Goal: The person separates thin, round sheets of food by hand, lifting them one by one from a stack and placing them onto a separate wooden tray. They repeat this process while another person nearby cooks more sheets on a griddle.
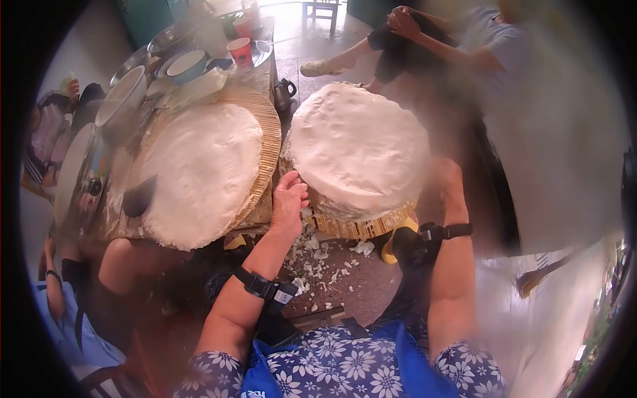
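Note:
A tall stack of thin, round white flatbreads (358, 146) rests on a round slatted straw mat (358, 225) in front of me. At its left edge, my left hand (290, 202) has its fingers curled together. Whether they pinch the edge of a sheet is too small to tell. My right hand (448, 178) is at the right edge of the stack, its fingers blurred and partly hidden. To the left, another white flatbread (206, 169) lies on a second straw mat (265, 126) on the table, with a dark flat blade-like object (139, 197) over its left side.
Bowls (186, 66), a red paper cup (240, 52) and a metal pan (171, 38) crowd the table's far end. A dark jug (284, 94) stands beyond the stack. White scraps (318, 262) litter the floor. One person sits at far right, others at left. A broom (531, 282) lies right.

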Demonstrator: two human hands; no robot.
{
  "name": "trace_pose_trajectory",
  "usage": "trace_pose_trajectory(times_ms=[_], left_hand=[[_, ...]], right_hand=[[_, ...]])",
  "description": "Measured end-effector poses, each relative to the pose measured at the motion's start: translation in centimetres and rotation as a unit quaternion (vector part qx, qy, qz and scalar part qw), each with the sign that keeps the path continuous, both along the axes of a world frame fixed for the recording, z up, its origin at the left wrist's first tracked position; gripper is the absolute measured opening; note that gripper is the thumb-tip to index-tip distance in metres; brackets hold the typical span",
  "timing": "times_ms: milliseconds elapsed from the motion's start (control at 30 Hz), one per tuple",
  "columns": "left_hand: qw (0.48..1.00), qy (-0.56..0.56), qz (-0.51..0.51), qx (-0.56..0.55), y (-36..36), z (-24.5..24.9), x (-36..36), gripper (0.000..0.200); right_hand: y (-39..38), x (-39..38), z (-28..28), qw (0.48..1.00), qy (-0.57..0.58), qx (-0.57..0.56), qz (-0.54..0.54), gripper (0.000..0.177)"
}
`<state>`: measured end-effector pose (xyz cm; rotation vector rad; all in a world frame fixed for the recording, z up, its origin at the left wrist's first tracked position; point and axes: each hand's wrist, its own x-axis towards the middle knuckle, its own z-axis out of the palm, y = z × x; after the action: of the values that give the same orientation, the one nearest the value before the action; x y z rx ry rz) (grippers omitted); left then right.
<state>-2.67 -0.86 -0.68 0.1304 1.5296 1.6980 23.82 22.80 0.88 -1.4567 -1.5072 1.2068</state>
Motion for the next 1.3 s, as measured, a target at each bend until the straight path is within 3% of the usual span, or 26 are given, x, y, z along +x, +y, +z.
trace_pose_trajectory(times_ms=[233, 433, 633, 767, 967, 1167, 1300], left_hand=[[1.0, -0.001, 0.003, 0.022, -0.1, 0.1, 0.2, 0.036], [0.992, -0.004, 0.011, 0.13, -0.2, -0.2, 0.3, 0.032], [0.961, -0.101, 0.033, 0.256, 0.4, 0.2, 0.3, 0.031], [0.961, -0.129, -0.016, 0.246, 1.1, 0.0, -0.4, 0.027], [0.973, -0.111, -0.065, 0.194, 2.2, 0.3, -0.2, 0.023], [0.966, -0.16, -0.067, 0.192, 2.8, 0.7, 0.2, 0.023], [0.977, -0.114, -0.065, 0.165, 3.2, 0.6, 0.6, 0.025]], right_hand=[[-0.1, -0.1, 0.3, 0.999, -0.037, -0.034, -0.004, 0.014], [-0.3, 0.0, 0.4, 0.999, -0.029, -0.042, -0.006, 0.014], [-0.8, -0.4, 0.8, 0.998, -0.006, -0.056, -0.009, 0.013], [0.3, 0.7, -0.9, 0.997, 0.002, -0.077, 0.01, 0.011], [-1.2, 0.3, 1.5, 0.995, 0.068, -0.077, -0.009, 0.01], [0.3, 1.0, 1.0, 0.966, 0.197, -0.168, 0.018, 0.011], [0.3, 0.0, 0.3, 0.988, 0.126, -0.07, 0.051, 0.01]])
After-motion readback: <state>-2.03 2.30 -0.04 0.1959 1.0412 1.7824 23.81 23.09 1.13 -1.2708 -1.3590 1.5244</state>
